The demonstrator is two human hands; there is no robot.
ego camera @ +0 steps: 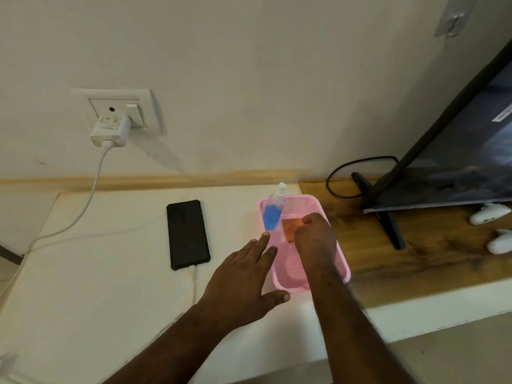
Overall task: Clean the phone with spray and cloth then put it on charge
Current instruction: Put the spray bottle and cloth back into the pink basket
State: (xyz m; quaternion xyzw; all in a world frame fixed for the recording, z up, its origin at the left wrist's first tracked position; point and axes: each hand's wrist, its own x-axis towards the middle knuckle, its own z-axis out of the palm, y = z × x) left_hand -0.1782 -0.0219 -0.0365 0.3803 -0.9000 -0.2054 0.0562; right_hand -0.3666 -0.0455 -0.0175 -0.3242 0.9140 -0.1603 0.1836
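A black phone point(187, 234) lies flat on the white table, with a white cable point(194, 284) plugged into its near end. The cable runs to a white charger point(110, 130) in the wall socket. A pink basket point(288, 275) stands to the phone's right. A spray bottle point(273, 210) with blue liquid leans in its far left corner. My right hand point(314, 234) reaches into the basket, fingers curled on an orange cloth point(289, 227). My left hand point(243, 275) is spread flat, its fingertips at the basket's left rim.
A TV point(457, 151) on black legs stands on the wooden top point(415, 261) to the right, with a black cord behind it. Two white objects point(490, 214) lie by the right edge. The wall rises just behind the table.
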